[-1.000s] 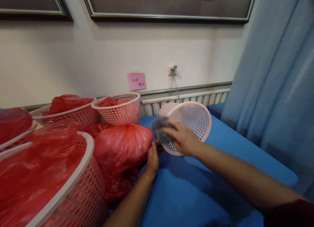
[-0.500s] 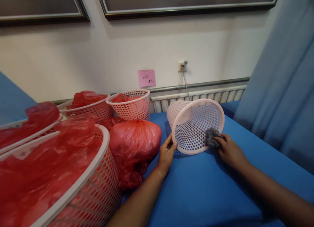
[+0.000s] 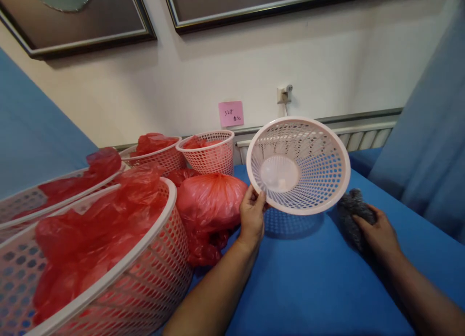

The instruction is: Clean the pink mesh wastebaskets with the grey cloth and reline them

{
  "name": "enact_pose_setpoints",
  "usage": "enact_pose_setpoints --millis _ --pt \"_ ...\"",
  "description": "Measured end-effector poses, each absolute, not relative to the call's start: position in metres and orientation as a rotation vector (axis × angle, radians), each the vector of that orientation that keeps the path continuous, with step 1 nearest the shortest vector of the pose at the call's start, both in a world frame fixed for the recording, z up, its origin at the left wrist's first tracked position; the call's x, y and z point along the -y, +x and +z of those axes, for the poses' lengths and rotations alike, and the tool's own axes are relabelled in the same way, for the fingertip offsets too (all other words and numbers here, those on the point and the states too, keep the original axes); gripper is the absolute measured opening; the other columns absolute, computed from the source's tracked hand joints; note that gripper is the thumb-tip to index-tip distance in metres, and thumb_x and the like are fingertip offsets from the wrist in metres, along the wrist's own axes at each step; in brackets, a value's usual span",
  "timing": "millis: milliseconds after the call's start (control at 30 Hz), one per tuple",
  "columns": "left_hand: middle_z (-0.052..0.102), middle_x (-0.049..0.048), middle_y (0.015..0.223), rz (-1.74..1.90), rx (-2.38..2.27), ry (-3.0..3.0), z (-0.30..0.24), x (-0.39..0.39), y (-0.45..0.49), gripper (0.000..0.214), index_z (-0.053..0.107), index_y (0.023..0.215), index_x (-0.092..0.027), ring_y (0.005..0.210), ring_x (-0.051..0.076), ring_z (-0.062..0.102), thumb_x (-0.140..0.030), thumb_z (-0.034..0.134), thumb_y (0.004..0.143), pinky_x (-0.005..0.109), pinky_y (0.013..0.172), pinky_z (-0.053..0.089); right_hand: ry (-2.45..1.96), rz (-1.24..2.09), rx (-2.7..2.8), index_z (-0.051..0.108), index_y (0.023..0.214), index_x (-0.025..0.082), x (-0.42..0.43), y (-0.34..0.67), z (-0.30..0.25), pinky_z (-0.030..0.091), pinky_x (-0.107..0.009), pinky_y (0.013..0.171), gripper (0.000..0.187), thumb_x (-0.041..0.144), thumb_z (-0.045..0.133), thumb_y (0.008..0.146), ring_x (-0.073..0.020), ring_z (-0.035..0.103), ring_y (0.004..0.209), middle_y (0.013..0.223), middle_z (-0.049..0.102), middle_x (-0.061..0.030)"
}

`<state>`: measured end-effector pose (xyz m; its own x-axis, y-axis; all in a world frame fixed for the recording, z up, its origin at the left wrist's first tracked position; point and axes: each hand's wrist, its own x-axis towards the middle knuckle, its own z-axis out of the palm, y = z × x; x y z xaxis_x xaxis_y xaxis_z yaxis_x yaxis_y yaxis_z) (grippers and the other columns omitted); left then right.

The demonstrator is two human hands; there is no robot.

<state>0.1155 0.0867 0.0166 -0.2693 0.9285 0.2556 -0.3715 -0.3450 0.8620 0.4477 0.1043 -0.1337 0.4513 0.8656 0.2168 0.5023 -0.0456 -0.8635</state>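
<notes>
My left hand (image 3: 253, 215) grips the lower left rim of a pale pink perforated plastic basket (image 3: 324, 173). The basket is tilted with its mouth toward me, and its lower rim hangs above the blue table surface (image 3: 308, 282), on which a shadow falls. To the right of the basket, apart from its rim, my right hand (image 3: 381, 232) is closed on a fluffy dark grey cloth (image 3: 354, 212). A tied red plastic bag (image 3: 212, 198) with something inside sits left of my left hand.
Several more pink baskets, among them a large near one (image 3: 160, 248) and a small one (image 3: 214, 159), hold red plastic bags on the left. A radiator (image 3: 366, 137), a socket with a plug (image 3: 284, 94) and a pink note (image 3: 231, 114) are at the wall. A blue curtain (image 3: 417, 132) hangs right.
The basket has been lifted off the table and turned, so its mouth now faces me more and its bottom shows. My right hand has moved the cloth away from the rim, to the right.
</notes>
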Motion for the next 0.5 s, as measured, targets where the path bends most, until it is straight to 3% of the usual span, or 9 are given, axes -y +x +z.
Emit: enact_pose_setpoints --millis 100,200,500 --pt "0.073 0.0035 0.101 1.823 -0.771 0.902 0.05 -0.088 0.128 0.045 0.073 0.112 -0.019 0.08 0.012 0.066 -0.037 0.086 0.072 0.021 0.069 0.055 -1.612 0.431 1.316 0.048 0.141 0.018 -0.096 0.422 -0.122 0.055 -0.049 0.097 0.079 0.065 0.059 0.079 -0.0341 0.067 0.111 0.127 0.065 -0.0163" --pt "0.073 0.0042 0.099 1.857 -0.735 0.861 0.079 -0.096 0.133 0.038 0.074 0.105 -0.017 0.078 0.012 0.067 -0.03 0.086 0.071 0.02 0.068 0.054 -1.497 0.426 1.665 0.048 0.142 0.02 -0.085 0.409 -0.112 0.055 -0.046 0.097 0.068 0.059 0.055 0.088 -0.031 0.068 0.111 0.13 0.066 -0.014" --pt "0.074 0.0053 0.086 1.836 -0.69 0.745 0.105 -0.139 0.122 0.01 0.072 0.09 -0.012 0.074 0.013 0.068 -0.013 0.073 0.081 0.029 0.081 0.055 -1.365 0.233 2.042 0.062 0.129 0.02 -0.077 0.408 -0.101 0.049 -0.053 0.106 0.053 0.058 0.045 0.098 -0.0322 0.065 0.117 0.128 0.068 -0.0141"
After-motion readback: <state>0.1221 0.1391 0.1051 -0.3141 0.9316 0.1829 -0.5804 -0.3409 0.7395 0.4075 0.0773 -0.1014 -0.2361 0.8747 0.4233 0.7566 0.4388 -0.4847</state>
